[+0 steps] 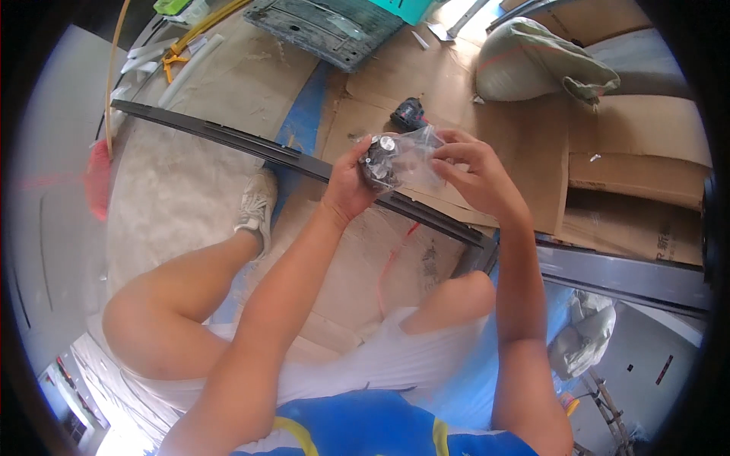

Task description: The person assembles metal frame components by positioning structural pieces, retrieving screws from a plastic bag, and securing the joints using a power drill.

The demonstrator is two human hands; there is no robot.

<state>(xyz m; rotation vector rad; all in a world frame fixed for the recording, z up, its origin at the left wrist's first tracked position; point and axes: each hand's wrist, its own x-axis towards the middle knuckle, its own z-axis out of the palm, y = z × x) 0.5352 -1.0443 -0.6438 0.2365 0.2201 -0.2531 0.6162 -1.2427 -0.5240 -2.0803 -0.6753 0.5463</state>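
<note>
Brown cardboard below; left hand grips clear plastic bag of black-and-silver hardware, right hand pinches its end.

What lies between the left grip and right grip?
The head view shows a clear plastic bag, dark parts inside, spanning from left grip to right grip.

bag: contents too small to tell | left hand: fingers mostly hidden | teal container: cut off above
</note>
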